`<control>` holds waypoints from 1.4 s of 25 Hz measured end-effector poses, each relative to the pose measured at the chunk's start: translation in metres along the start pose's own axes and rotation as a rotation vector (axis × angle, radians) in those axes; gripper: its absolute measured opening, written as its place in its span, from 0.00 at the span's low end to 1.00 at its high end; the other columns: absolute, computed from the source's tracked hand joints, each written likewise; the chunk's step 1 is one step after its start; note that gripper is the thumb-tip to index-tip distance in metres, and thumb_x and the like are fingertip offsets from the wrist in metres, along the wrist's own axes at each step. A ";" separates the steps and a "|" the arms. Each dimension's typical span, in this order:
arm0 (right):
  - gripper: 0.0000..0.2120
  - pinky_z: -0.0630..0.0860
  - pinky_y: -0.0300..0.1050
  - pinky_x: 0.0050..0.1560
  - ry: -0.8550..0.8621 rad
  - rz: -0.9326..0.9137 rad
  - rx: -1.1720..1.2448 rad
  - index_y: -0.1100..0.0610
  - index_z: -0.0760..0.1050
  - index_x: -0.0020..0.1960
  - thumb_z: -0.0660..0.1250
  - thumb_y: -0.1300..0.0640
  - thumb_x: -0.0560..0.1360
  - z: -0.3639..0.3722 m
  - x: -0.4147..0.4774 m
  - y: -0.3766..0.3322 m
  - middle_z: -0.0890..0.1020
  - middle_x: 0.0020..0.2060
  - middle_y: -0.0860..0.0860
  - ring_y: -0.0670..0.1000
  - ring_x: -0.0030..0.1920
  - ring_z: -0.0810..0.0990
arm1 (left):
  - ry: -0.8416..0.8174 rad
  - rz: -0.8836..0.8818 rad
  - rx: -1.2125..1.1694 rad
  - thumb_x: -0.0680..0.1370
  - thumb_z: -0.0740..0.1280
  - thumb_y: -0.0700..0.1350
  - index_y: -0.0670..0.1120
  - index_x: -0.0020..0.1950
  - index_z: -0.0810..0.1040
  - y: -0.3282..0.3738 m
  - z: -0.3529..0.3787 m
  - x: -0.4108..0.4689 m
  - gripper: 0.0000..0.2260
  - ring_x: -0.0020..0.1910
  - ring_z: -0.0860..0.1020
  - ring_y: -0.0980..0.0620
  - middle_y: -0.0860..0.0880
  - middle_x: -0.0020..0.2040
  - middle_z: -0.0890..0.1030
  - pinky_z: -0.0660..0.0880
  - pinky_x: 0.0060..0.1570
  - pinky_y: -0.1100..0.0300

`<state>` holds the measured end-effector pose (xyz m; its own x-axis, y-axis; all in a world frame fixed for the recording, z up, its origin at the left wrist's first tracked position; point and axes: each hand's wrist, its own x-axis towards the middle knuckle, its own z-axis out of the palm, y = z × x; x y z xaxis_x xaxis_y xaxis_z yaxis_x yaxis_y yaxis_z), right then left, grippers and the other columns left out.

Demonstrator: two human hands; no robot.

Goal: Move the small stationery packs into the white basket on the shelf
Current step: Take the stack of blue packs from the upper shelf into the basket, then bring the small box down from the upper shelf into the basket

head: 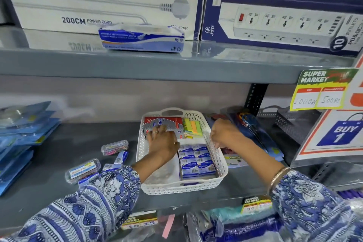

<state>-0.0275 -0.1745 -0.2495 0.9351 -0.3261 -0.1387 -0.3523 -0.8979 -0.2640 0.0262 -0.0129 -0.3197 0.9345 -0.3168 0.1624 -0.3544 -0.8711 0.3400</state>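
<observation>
We have our left hand [163,141] inside the white basket [221,160], fingers spread loosely over the red-and-silver pack [163,123] at its far end, clamped on nothing we can see; our right hand [223,133] rests at the basket's right rim, fingers curled, and whether it pinches anything we cannot tell. The small stationery packs still outside lie on the grey shelf [64,147] left of the basket, beside our left forearm: two clear clip boxes [115,147] and several small blue staple boxes [121,157]; the left hand is clearly nearer. Blue staple boxes [197,161] already fill the basket's right side; we judge the free space to lie on its left.
</observation>
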 end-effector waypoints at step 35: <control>0.17 0.64 0.32 0.14 0.158 -0.270 0.365 0.60 0.62 0.30 0.64 0.67 0.74 -0.196 -0.083 -0.149 0.66 0.07 0.48 0.46 0.09 0.66 | 0.151 -0.114 0.407 0.76 0.60 0.61 0.44 0.61 0.75 0.013 -0.318 -0.015 0.24 0.73 0.49 0.44 0.45 0.72 0.64 0.39 0.68 0.40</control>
<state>-0.0455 -0.0719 -0.0114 0.9794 -0.1623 0.1201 -0.0605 -0.8033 -0.5925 -0.0034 0.1005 -0.0230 0.9407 -0.1782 0.2886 -0.1791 -0.9836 -0.0238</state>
